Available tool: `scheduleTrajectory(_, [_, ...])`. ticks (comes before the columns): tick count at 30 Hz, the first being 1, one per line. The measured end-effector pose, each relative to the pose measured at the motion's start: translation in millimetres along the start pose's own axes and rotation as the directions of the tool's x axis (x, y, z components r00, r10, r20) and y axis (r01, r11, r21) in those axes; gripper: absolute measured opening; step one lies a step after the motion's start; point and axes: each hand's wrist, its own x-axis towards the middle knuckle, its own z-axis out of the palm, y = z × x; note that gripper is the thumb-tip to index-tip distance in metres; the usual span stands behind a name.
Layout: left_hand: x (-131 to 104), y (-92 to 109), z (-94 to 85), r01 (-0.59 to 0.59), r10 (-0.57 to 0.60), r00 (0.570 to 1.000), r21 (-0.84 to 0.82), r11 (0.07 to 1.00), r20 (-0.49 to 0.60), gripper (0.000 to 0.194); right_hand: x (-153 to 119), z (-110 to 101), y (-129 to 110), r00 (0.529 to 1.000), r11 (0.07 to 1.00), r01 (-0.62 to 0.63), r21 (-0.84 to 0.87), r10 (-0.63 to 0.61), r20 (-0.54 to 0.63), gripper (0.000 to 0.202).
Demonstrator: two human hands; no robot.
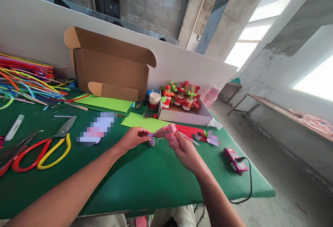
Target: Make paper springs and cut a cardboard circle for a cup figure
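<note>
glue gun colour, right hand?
The glue gun is pink; shows best in the head view, the only one.

Purple paper (151, 142) part-hidden, perhaps a phone (98, 127), pixelated

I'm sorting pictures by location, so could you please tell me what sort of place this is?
Probably a craft workshop in a bare, unfinished-looking space: the right hand holds a pink glue gun, colorful strips lie heaped on the green table, and the wall behind is rough grey concrete.
</note>
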Motion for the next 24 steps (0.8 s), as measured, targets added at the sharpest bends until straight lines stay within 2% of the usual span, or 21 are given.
scheduleTrajectory(4, [-0.3,2.0,-1.0,0.006,-0.007,1.0,0.005,1.0,0.006,0.044,-0.8,-0.7,5.0,0.999,0.999,-0.021,0.04,0.022,-0.023,0.015])
scheduleTrajectory(6, [-0.5,3.3,-1.6,0.01,-0.01,1.0,0.002,1.0,0.008,0.044,-1.3,2.2,11.0,0.997,0.986,-0.066,0.151,0.069,-0.017,0.019])
scheduleTrajectory(9, [-0.8,4.6,-1.7,0.021,-0.021,1.0,-0.033,0.999,0.009,0.045,-2.5,8.7,21.2,0.987,0.918,-0.144,0.37,0.158,-0.008,0.032])
scheduleTrajectory(12, [-1.7,5.9,-1.3,0.034,-0.034,0.999,-0.088,0.996,0.002,0.048,-6.4,9.8,26.2,0.974,0.852,-0.176,0.493,0.225,-0.041,0.043])
scheduleTrajectory(16, [-4.2,10.7,-2.5,0.05,-0.053,0.999,-0.225,0.973,-0.005,0.048,-21.3,-2.9,28.9,0.955,0.726,-0.232,0.647,0.297,0.009,0.043])
scheduleTrajectory(19, [-6.2,15.6,-3.6,0.044,-0.047,0.999,-0.315,0.948,0.001,0.046,-38.2,-16.5,41.2,0.935,0.631,-0.265,0.729,0.353,0.034,0.04])
scheduleTrajectory(21, [-7.2,17.8,-3.5,0.05,-0.054,0.999,-0.355,0.934,0.0,0.045,-49.8,-25.6,55.0,0.908,0.613,-0.276,0.74,0.419,-0.008,0.044])
scheduleTrajectory(24, [-8.5,18.3,-2.0,0.063,-0.073,0.997,-0.388,0.92,-0.011,0.042,-66.0,-38.5,76.9,0.863,0.642,-0.369,0.672,0.505,-0.008,0.046])
